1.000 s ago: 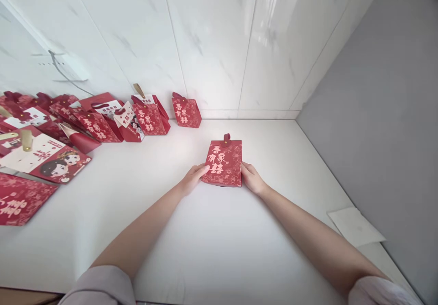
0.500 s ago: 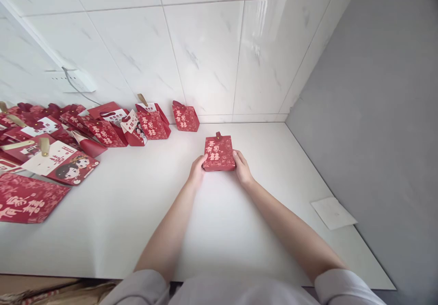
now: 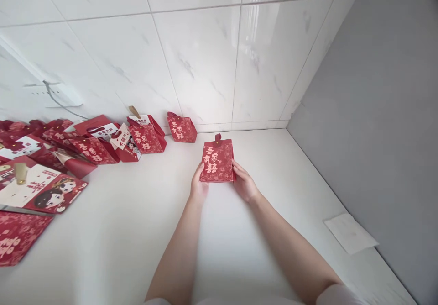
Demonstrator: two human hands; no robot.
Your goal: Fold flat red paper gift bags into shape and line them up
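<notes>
A small red gift bag with pale printed characters and a snap tab on top stands on the white tabletop, held between both hands. My left hand grips its lower left edge, thumb on the front face. My right hand holds the lower right edge, fingers curled behind it. The bag faces me and looks slightly raised at the front.
Several more red gift bags stand and lie along the tiled wall at the left, with flat red bags nearer the left edge. A white paper sheet lies at the right by the grey wall.
The bag first slid away toward the wall between both hands, then came back closer and more upright. The head view shifted slightly.
</notes>
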